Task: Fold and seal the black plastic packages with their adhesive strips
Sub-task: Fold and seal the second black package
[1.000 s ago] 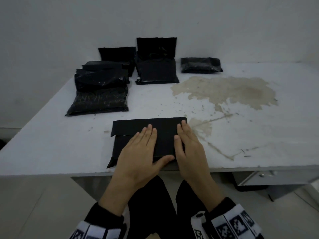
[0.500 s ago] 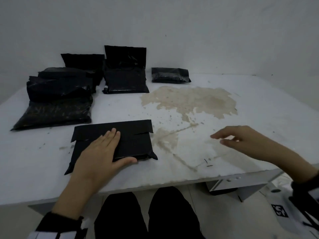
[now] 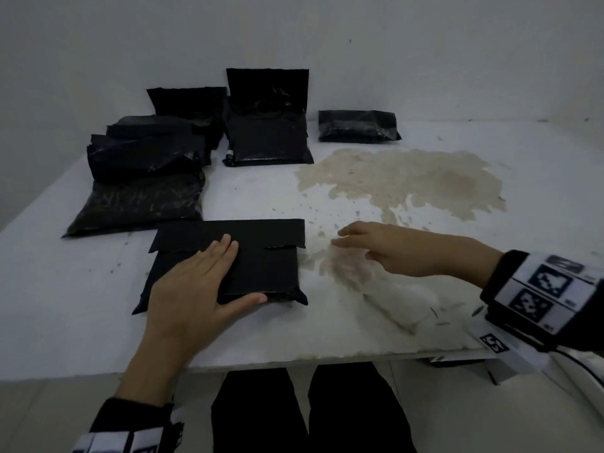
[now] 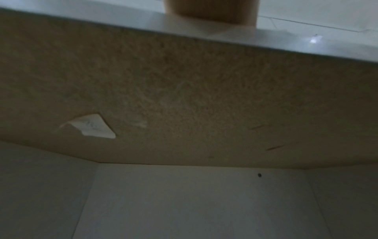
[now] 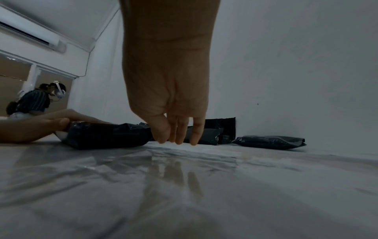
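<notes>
Apparently sealed, flap folded down, package (image 3: pixel 248 256) at lower centre of the head view, pinned by left hand (image 3: pixel 196 289) with fingers flat and together, right hand (image 3: pixel 392 253) loose-fingered, empty, just beside; likely next: setting aside, fetching another from the pile (image 3: pixel 143 178) at upper left.

The person wore black sleeves (image 3: pixel 503 269) and black trousers (image 3: pixel 261 413). On the right wrist sat a white band (image 3: pixel 542 299) with black square patterns like little mazes. A thin black cable (image 3: pixel 585 364) ran from it. The left wrist had a white and black band (image 3: pixel 124 444) too. Both hands were bare.
</notes>
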The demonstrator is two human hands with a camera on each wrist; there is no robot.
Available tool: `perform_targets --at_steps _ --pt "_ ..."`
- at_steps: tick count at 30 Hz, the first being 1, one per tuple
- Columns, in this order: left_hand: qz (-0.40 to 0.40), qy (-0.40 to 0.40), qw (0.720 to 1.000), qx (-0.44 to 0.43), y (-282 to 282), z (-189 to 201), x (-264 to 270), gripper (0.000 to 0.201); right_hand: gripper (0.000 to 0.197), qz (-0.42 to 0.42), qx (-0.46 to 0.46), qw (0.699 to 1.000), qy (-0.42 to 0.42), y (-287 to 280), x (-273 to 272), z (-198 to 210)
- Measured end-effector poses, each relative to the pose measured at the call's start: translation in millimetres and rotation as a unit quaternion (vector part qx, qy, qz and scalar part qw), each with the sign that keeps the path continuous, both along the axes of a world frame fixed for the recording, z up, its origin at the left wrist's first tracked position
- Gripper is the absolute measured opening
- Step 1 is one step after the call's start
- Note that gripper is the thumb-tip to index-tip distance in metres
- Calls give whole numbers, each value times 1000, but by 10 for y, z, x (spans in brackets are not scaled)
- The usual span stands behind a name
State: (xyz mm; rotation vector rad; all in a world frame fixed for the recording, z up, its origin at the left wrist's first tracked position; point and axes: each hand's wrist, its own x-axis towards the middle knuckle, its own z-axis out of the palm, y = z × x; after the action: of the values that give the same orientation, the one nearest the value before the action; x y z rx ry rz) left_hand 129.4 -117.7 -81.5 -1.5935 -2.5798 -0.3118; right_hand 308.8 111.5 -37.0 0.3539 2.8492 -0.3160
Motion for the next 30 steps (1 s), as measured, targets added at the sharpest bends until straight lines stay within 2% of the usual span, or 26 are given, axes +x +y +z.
perform_targets --at_steps 8,13,21,24,27,30 --pt "-8 22 999 41 14 -29 -34 90 51 41 -44 998 -16 -71 29 -62" --pt "-15 40 997 57 7 -50 -49 90 49 38 -66 997 3 -26 48 -92" --pt "-16 49 996 67 17 -81 -67 90 37 79 -88 992 37 49 79 -134" --pt "-19 50 996 69 18 -85 -66 90 47 89 -52 993 58 68 9 -123" --pt "-23 47 996 77 19 -91 -62 91 68 138 -20 990 24 111 -76 -108" --pt "-22 47 995 81 17 -93 -58 90 71 196 -18 980 24 202 -105 -122"
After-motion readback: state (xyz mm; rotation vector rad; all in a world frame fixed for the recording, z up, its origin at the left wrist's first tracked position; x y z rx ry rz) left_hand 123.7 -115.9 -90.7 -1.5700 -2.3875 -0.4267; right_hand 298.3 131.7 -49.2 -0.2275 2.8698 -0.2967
